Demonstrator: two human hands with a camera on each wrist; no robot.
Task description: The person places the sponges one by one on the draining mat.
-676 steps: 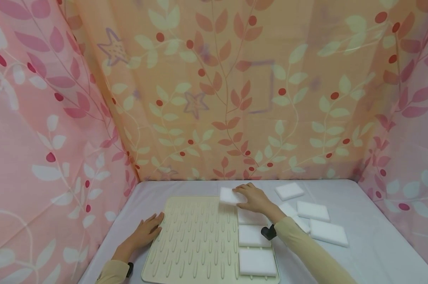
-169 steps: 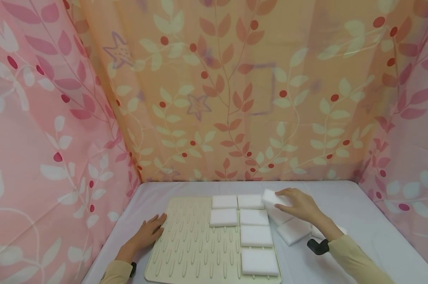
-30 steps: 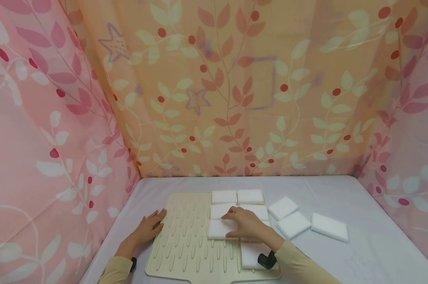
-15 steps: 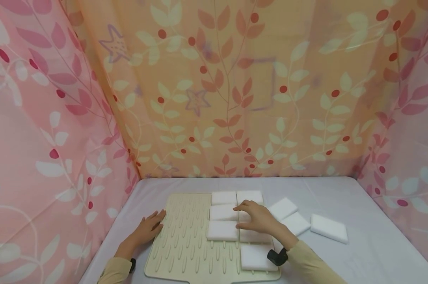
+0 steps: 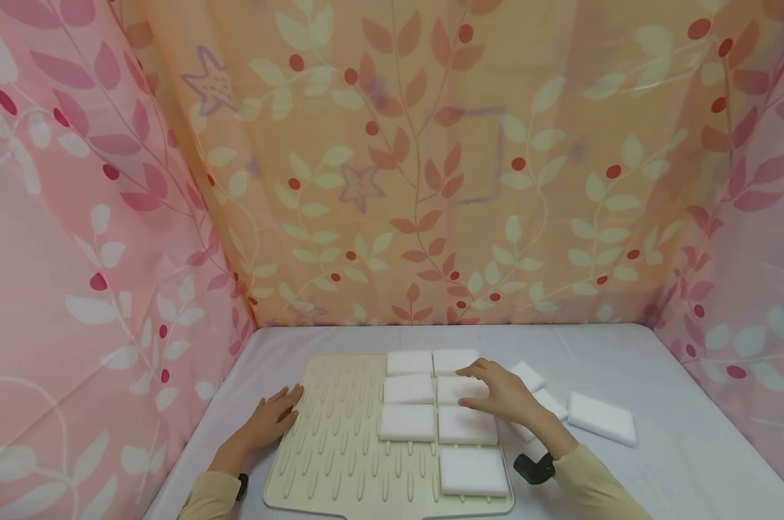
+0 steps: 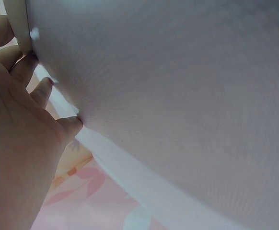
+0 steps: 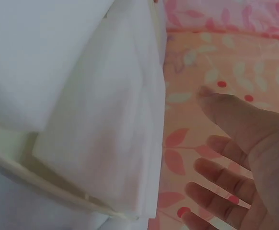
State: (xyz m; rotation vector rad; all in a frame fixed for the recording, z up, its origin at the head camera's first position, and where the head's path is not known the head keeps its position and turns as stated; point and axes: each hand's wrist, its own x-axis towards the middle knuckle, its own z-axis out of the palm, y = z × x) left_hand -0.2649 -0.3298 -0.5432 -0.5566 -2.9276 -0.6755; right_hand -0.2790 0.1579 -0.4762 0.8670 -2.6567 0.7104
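Seven white blocks [image 5: 408, 422] sit on the pale mat [image 5: 327, 437], low in the middle of the frame, and three loose blocks [image 5: 601, 419] lie at the lower right. They look light and soft like sponge, so they may squash but shouldn't break. A gentle pinch on two opposite sides should work. The right hand [image 5: 505, 393] is spread open, holding nothing; the left hand [image 5: 268, 420] rests loose fingers on the mat's left edge.

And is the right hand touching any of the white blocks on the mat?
Apart: the right wrist view plainly shows patterned curtain in the gap between the right hand and the white blocks.
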